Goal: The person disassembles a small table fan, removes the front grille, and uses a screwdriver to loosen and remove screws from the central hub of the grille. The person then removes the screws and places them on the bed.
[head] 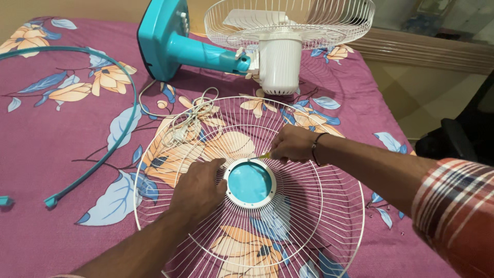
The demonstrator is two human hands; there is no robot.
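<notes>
Screwdriver (263, 155) pointing left at hub (250, 183), right hand (292, 144) gripping

Packages: none on the bed in front of me.
Labels: none that I can make out on anything here.
Signs: none in view.
Screens: none in view.
</notes>
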